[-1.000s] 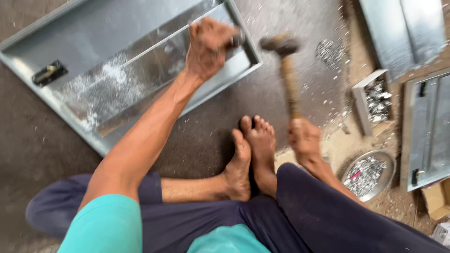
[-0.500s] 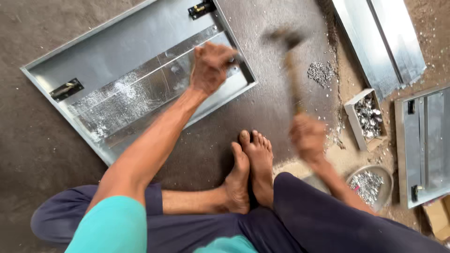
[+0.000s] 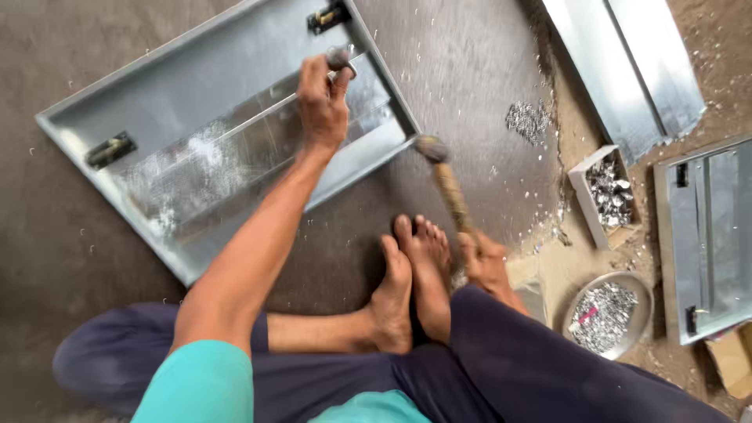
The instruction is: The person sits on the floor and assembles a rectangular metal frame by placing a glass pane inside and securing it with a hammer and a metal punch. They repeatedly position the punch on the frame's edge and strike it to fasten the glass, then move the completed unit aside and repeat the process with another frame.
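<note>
Left hand (image 3: 321,100) is clenched around a small metal punch (image 3: 340,58), held upright against the inner strip of a large flat metal panel (image 3: 157,117). The panel is laid on the floor (image 3: 47,258), toward its far-left part, one corner pointing at the feet (image 3: 411,282). Two dark hinges are seen on the panel: one (image 3: 110,149) near its left edge, one (image 3: 329,16) at its far corner.

Right hand (image 3: 486,262) is closed on the wooden handle of a hammer (image 3: 446,184), just right of the feet. The hammer head is blurred, held low just off the panel's near-right corner, well apart from the punch.

At the floor's right side, a small open box (image 3: 603,196) of metal bits and a round dish (image 3: 609,315) of shiny scraps are set near each other. A loose pile of shavings (image 3: 529,119) is scattered beyond the box. Further metal panels (image 3: 627,70) are laid along the right edge.
</note>
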